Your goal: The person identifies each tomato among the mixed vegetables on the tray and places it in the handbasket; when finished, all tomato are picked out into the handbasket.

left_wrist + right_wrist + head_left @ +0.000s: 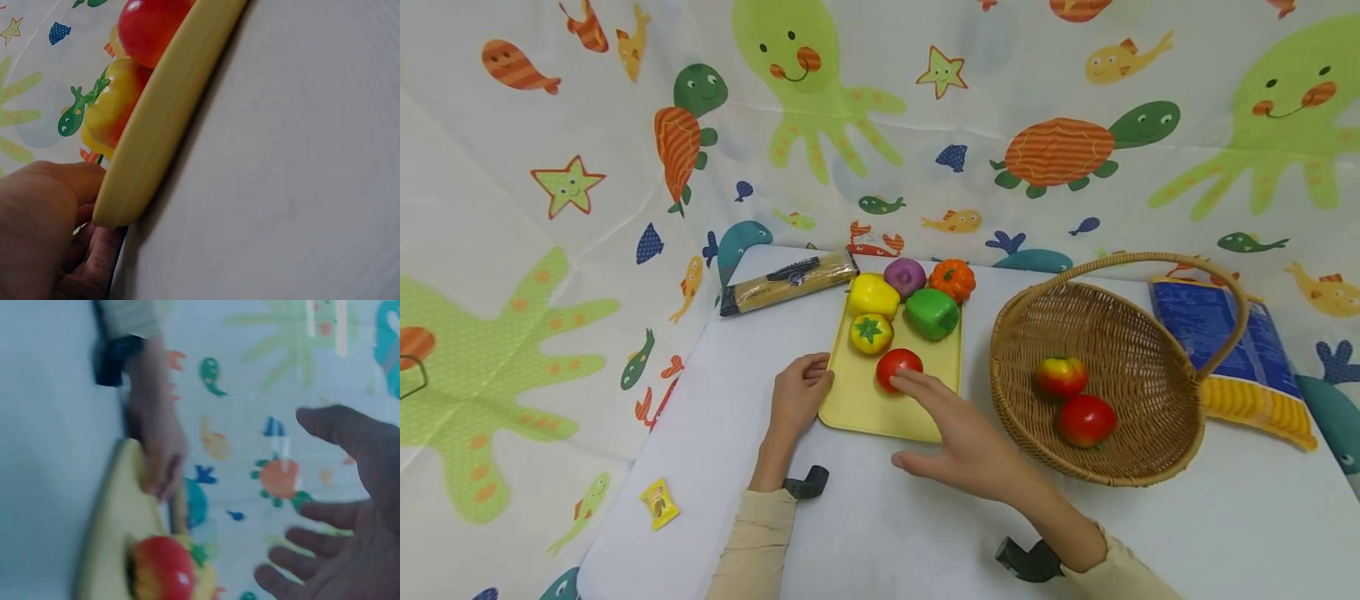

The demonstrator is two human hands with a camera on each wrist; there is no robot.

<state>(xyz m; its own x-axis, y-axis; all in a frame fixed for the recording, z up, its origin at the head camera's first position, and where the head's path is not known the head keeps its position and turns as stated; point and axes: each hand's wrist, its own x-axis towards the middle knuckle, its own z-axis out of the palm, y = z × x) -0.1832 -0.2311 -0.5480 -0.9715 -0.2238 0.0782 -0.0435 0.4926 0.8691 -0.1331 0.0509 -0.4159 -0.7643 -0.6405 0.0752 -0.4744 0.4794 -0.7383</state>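
Observation:
A yellow tray (857, 408) lies on the table, its left edge gripped by my left hand (801, 390). In the left wrist view, the thumb and fingers of that hand (44, 219) close round the tray's rim (156, 125). My right hand (973, 450) reaches over the tray's near right corner with fingers spread, holding nothing. Just beyond its fingertips sits a red toy fruit (897, 368), showing red and yellow in the right wrist view. Farther back on the tray are a yellow-orange tomato (871, 333), yellow pepper (872, 296), green pepper (932, 314), purple onion (906, 277) and orange pumpkin (952, 280).
Right of the tray stands a wicker basket (1105, 308) with a tall handle, holding two red fruits (1086, 421). A blue-and-yellow bag (1232, 350) lies behind it. A pasta pack (790, 282) lies at back left, a small yellow packet (659, 503) at front left.

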